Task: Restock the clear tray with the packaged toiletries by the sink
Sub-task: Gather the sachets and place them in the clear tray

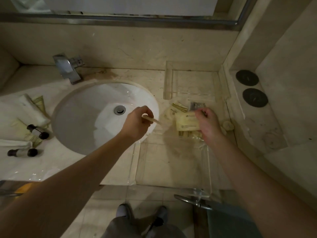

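A pile of pale yellow packaged toiletries (178, 109) lies on the counter right of the sink, between two clear trays. My right hand (208, 124) grips a flat yellow packet (187, 123) over that pile. My left hand (137, 123) pinches a long thin packaged stick (152, 119) above the sink's right rim. One clear tray (169, 79) sits at the back by the wall. A second clear tray (171, 162) stands at the counter's front edge under my right forearm.
A white round sink (82, 121) with a chrome tap (68, 69) fills the middle left. Small dark-capped bottles (37, 131), tubes and folded white towels lie left of it. Two dark round discs (247, 78) sit on the right ledge. A small round soap (227, 125) lies by my right hand.
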A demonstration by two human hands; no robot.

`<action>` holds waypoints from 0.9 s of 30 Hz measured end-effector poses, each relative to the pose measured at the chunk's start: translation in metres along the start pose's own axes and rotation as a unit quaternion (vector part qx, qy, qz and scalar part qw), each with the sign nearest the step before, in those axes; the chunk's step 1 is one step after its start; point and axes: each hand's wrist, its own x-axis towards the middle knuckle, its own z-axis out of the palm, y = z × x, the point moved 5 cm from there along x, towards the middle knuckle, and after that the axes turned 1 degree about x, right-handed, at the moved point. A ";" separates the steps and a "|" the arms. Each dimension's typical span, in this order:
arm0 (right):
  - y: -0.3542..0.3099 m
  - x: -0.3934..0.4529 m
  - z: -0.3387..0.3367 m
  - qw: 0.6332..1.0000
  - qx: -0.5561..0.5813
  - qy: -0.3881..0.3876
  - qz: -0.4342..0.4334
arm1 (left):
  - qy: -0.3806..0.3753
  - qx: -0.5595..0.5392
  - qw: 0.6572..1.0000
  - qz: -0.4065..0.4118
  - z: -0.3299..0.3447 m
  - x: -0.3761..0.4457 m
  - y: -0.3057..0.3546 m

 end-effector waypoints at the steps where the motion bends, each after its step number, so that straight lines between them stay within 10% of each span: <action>1: 0.000 -0.004 -0.001 1.000 0.009 -0.002 0.001 | -0.004 0.008 1.000 0.006 -0.003 -0.004 -0.004; 9: 0.005 -0.044 0.007 0.982 0.140 -0.103 0.068 | -0.041 -0.177 0.982 -0.056 -0.024 -0.038 -0.011; 15: 0.005 -0.078 0.018 0.971 0.206 -0.089 0.080 | -0.029 -0.406 0.903 -0.137 -0.022 -0.059 -0.011; 27: 0.006 -0.114 0.031 0.963 0.207 -0.164 0.061 | -0.066 -0.431 0.896 -0.087 -0.018 -0.070 -0.006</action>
